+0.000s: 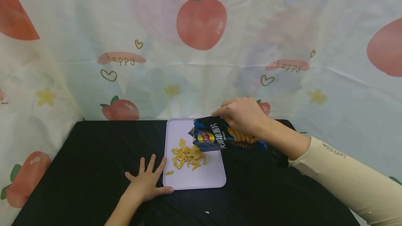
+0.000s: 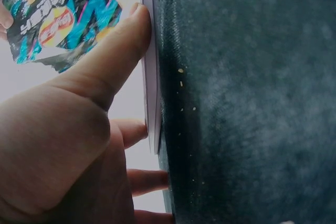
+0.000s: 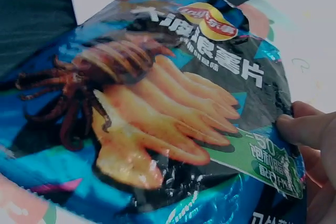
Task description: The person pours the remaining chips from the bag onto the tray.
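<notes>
A dark blue and black chip bag is held by its upper edge in my right hand, its open end tilted down to the left over a pale purple tray. In the right wrist view the chip bag fills most of the picture, with thumb and fingers gripping its side. Yellow chip pieces lie in a loose pile on the tray below the bag's mouth. My left hand is spread at the tray's near left corner. Its thumb and a fingertip touch the tray's edge.
Black cloth covers the table. A small chip crumb lies on the cloth in front of the tray, and fine crumbs show beside the rim. A printed curtain hangs directly behind the table.
</notes>
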Demonstrator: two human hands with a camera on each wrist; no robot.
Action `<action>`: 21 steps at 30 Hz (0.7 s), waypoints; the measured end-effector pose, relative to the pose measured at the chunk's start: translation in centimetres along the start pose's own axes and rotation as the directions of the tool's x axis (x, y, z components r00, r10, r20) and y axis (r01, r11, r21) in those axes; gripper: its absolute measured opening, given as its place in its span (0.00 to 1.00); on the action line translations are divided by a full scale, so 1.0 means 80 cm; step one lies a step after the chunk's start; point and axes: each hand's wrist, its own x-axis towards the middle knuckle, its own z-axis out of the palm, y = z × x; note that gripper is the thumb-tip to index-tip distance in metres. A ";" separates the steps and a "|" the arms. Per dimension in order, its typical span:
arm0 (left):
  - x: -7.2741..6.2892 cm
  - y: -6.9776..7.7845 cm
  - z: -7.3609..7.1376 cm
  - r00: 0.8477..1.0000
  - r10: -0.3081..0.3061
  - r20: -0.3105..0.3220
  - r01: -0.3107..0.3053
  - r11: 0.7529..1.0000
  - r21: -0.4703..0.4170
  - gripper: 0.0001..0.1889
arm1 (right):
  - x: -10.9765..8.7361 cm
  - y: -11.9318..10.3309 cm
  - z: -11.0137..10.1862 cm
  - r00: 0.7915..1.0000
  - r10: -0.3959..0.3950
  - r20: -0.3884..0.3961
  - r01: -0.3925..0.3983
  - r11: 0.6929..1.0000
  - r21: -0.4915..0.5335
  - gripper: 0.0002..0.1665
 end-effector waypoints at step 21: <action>0.001 0.000 -0.002 1.000 -0.003 0.005 0.003 1.000 -0.003 0.60 | 0.003 0.000 -0.015 0.993 0.041 0.109 -0.038 0.999 -0.032 0.14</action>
